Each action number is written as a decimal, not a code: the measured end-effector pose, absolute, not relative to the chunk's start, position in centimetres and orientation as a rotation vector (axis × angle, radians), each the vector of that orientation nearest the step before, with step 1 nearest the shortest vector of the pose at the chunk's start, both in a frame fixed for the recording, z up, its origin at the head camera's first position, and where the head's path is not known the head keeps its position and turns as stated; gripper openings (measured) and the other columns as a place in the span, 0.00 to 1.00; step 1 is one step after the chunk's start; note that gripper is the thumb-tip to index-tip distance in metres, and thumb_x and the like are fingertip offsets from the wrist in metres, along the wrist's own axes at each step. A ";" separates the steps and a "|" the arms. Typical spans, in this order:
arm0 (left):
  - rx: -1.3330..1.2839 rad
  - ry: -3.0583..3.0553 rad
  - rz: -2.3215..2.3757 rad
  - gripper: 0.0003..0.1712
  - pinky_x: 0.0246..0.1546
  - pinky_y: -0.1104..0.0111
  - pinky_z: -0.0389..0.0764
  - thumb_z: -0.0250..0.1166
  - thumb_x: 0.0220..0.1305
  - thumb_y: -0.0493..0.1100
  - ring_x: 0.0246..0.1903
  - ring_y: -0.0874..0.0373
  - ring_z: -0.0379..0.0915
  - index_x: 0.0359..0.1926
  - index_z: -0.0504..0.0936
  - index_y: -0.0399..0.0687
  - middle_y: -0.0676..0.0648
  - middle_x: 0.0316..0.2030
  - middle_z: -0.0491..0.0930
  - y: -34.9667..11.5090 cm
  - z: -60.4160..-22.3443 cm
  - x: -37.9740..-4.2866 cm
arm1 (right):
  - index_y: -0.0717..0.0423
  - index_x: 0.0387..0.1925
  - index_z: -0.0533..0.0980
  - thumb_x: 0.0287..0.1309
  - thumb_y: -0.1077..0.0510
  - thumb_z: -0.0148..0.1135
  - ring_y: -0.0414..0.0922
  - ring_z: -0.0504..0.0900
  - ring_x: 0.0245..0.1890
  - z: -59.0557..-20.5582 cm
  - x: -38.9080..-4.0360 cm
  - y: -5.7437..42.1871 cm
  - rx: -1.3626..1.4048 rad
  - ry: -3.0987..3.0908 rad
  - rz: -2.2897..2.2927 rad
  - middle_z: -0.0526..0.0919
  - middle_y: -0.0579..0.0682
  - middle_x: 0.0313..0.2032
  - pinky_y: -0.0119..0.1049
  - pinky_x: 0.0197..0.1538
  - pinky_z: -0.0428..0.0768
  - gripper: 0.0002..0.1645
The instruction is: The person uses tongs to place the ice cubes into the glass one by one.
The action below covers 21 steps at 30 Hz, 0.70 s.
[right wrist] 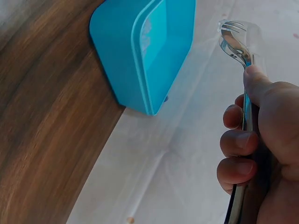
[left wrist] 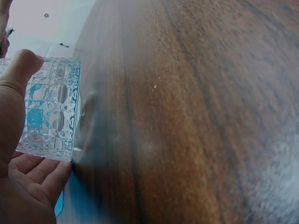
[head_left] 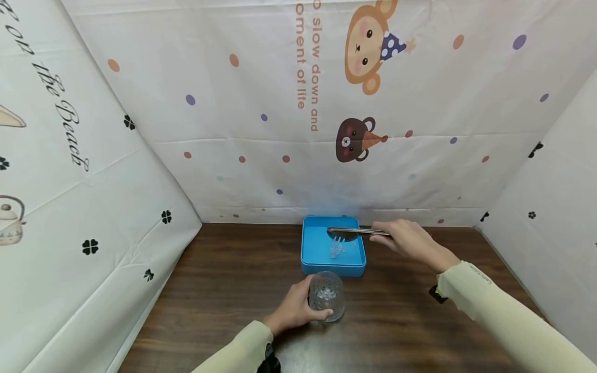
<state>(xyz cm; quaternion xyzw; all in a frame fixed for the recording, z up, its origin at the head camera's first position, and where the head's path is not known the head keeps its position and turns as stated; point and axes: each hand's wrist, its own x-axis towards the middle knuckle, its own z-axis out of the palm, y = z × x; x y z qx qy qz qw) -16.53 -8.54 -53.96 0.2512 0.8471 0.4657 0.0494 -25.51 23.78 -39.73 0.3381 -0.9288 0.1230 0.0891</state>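
Note:
My left hand (head_left: 295, 304) holds a clear patterned glass (head_left: 328, 296) on the table, with the thumb on one side and fingers on the other. Clear, ice-like pieces lie inside it. In the left wrist view the cut-pattern wall of the glass (left wrist: 51, 109) shows between thumb and fingers. My right hand (head_left: 410, 241) grips metal serving tongs (head_left: 359, 231) by the handles, fingers curled round them. Their fork-and-spoon-shaped ends (right wrist: 236, 42) are above the blue box (head_left: 310, 268). Several clear pieces (head_left: 337, 247) lie in that box. Whether the tongs pinch a piece is hard to tell.
The dark wooden table (head_left: 224, 290) carries the box near its back edge, with the glass just in front. White printed cloth (head_left: 261, 171) rises behind the table and along both sides.

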 end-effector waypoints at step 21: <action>0.765 2.610 1.404 0.47 0.46 0.67 0.83 0.78 0.56 0.59 0.49 0.63 0.79 0.71 0.68 0.49 0.50 0.56 0.80 -8.5 -54.0 -16.5 | 0.37 0.29 0.70 0.67 0.49 0.68 0.29 0.59 0.17 -38.8 -19.5 22.6 1.179 -2.678 0.311 0.63 0.29 0.20 0.27 0.22 0.59 0.14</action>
